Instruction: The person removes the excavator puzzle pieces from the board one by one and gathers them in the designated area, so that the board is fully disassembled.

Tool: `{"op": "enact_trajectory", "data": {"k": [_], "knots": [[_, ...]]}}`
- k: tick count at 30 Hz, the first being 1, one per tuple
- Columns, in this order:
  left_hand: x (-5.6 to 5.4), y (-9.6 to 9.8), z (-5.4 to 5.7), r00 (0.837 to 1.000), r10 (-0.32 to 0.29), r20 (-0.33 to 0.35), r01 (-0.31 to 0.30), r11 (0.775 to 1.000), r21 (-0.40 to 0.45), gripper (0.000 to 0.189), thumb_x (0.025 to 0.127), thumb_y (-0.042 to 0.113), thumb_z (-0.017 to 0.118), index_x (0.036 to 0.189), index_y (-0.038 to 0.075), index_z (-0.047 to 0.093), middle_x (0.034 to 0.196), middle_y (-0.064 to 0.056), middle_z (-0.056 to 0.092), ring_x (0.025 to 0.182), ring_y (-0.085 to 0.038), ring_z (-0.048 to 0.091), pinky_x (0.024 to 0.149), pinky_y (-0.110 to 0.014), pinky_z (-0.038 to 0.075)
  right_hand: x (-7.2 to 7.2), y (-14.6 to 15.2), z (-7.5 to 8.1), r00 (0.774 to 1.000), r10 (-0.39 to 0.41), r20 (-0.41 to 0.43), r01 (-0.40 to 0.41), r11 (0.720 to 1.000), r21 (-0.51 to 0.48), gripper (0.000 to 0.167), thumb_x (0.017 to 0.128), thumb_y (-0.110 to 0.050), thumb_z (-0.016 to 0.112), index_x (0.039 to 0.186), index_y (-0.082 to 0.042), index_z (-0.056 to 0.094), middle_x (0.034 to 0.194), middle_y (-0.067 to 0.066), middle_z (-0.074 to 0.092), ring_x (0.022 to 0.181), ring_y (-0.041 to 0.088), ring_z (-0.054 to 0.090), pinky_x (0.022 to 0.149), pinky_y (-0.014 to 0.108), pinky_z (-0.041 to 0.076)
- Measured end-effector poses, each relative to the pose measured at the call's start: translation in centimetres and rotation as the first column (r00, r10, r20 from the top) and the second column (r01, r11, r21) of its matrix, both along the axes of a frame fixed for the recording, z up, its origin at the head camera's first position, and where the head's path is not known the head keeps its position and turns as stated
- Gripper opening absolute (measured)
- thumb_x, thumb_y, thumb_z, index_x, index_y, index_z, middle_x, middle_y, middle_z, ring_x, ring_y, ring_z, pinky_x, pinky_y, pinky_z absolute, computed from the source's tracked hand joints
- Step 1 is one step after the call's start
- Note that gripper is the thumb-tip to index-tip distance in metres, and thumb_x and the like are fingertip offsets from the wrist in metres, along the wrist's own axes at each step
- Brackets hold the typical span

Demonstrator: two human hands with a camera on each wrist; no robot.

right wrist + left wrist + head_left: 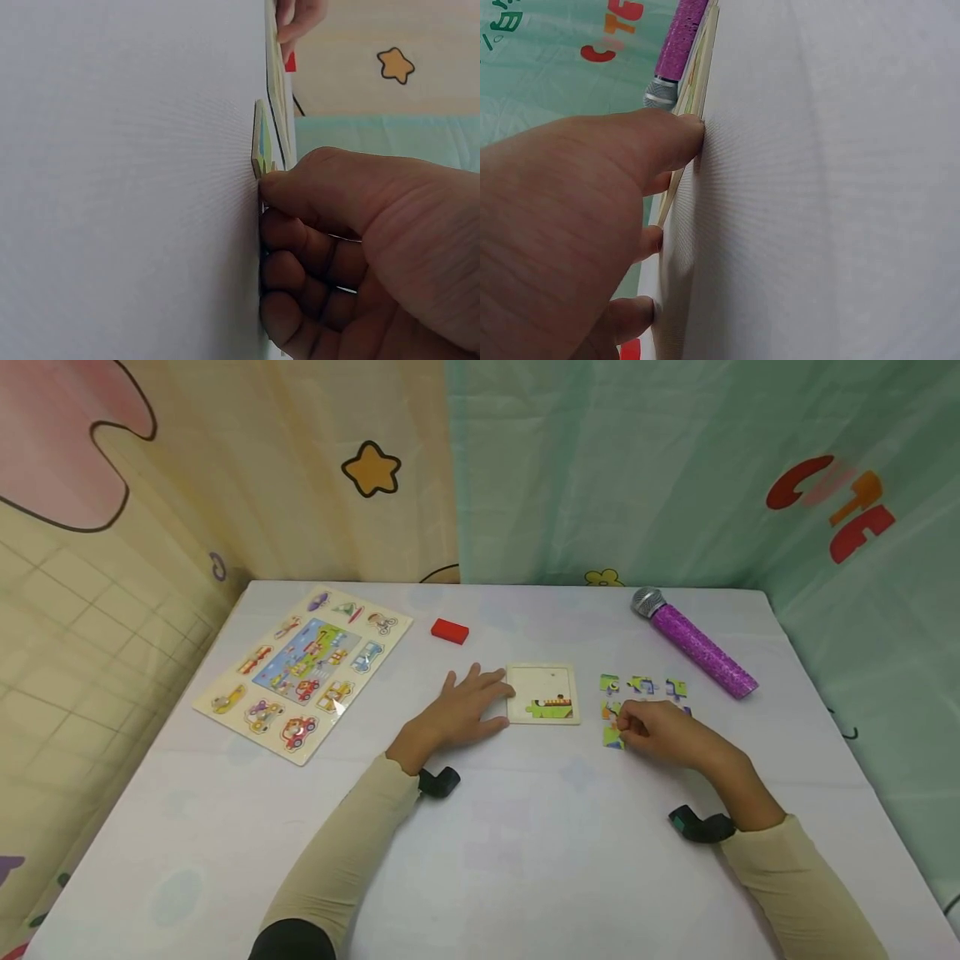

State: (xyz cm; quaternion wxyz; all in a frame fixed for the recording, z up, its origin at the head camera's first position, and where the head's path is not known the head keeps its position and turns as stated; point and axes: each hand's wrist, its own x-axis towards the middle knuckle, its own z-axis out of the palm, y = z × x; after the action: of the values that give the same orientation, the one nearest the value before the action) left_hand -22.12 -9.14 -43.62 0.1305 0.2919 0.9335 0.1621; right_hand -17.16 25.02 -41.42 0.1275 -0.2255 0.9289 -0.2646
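Observation:
My left hand (463, 710) lies spread on the table, its fingertips and thumb touching the left edge of a small wooden puzzle board (528, 681). Joined green pieces (550, 712) with part of a picture fill the board's lower right. To the right lie loose jigsaw pieces (609, 683) in rows. My right hand (667, 735) is over them, fingers curled, pinching at a puzzle piece largely hidden by the hand. In the right wrist view, the thumb tip is right at the edge of a flat puzzle piece (260, 142), the other fingers bent against the table.
A large picture puzzle board (258, 681) with vehicles lies at the left. A red block (450, 631) sits behind my left hand. A glittery purple microphone (701, 647) lies at the back right. Printed curtains (600, 468) hang behind the table.

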Motion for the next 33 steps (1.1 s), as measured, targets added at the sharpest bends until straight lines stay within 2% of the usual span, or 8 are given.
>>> {"op": "enact_trajectory", "data": {"k": [9, 16, 21, 23, 29, 33], "knots": [[0.0, -0.1, 0.2, 1.0, 0.007, -0.008, -0.007, 1.0, -0.003, 0.053, 0.1, 0.04, 0.063, 0.149, 0.027, 0.049, 0.166, -0.001, 0.026, 0.153, -0.035, 0.009, 0.118, -0.063, 0.005, -0.1, -0.3, 0.2, 1.0, 0.018, -0.011, -0.017, 0.999, 0.028, 0.009, 0.094, -0.001, 0.067, 0.098, -0.009, 0.066, 0.08, -0.005, 0.059, 0.073, 0.014, 0.051, 0.064, 0.03, 0.048], [-0.1, -0.2, 0.2, 1.0, 0.007, -0.013, -0.007, 1.0, 0.001, 0.052, 0.1, 0.04, 0.063, 0.148, 0.027, 0.049, 0.166, -0.001, 0.026, 0.153, -0.035, 0.009, 0.118, -0.063, 0.005, -0.2, -0.4, 0.6, 1.0, 0.016, -0.024, -0.015, 0.998, 0.057, 0.009, 0.095, -0.003, 0.067, 0.101, -0.01, 0.069, 0.086, -0.005, 0.064, 0.077, 0.013, 0.055, 0.069, 0.033, 0.051], [-0.3, -0.3, 0.2, 1.0, 0.002, -0.024, -0.002, 1.0, 0.001, 0.052, 0.1, 0.04, 0.063, 0.148, 0.027, 0.049, 0.165, -0.001, 0.027, 0.153, -0.035, 0.01, 0.117, -0.063, 0.005, -0.4, -0.2, 1.3, 0.998, 0.009, -0.059, -0.006, 0.999, 0.052, 0.014, 0.096, -0.006, 0.067, 0.108, -0.009, 0.073, 0.087, -0.006, 0.065, 0.079, 0.014, 0.056, 0.07, 0.036, 0.051], [-0.4, -0.3, 0.1, 1.0, -0.002, -0.024, 0.002, 1.0, 0.005, 0.051, 0.1, 0.04, 0.063, 0.147, 0.027, 0.05, 0.165, -0.001, 0.027, 0.153, -0.035, 0.01, 0.117, -0.064, 0.005, -0.6, -0.5, 1.5, 0.997, 0.028, -0.074, -0.025, 0.999, 0.037, 0.016, 0.096, -0.005, 0.066, 0.11, -0.007, 0.072, 0.086, -0.005, 0.065, 0.079, 0.014, 0.057, 0.07, 0.036, 0.052], [-0.3, -0.2, -0.1, 1.0, 0.003, -0.007, -0.003, 1.0, -0.005, 0.052, 0.099, 0.041, 0.063, 0.148, 0.027, 0.05, 0.165, 0.0, 0.027, 0.153, -0.034, 0.009, 0.118, -0.063, 0.005, -2.3, -4.0, 2.2, 0.989, 0.122, -0.086, -0.121, 0.993, 0.014, 0.021, 0.095, -0.009, 0.069, 0.116, -0.005, 0.072, 0.091, -0.003, 0.065, 0.082, 0.016, 0.058, 0.073, 0.036, 0.052], [-0.1, 0.0, -0.4, 1.0, 0.005, -0.002, -0.005, 1.0, -0.009, 0.052, 0.099, 0.042, 0.064, 0.148, 0.029, 0.05, 0.165, 0.001, 0.027, 0.153, -0.034, 0.01, 0.117, -0.063, 0.005, -3.9, -7.3, 2.0, 0.979, 0.163, -0.124, -0.155, 0.985, 0.077, 0.029, 0.089, -0.016, 0.079, 0.116, -0.006, 0.075, 0.099, 0.003, 0.066, 0.087, 0.02, 0.057, 0.078, 0.038, 0.051]]}}
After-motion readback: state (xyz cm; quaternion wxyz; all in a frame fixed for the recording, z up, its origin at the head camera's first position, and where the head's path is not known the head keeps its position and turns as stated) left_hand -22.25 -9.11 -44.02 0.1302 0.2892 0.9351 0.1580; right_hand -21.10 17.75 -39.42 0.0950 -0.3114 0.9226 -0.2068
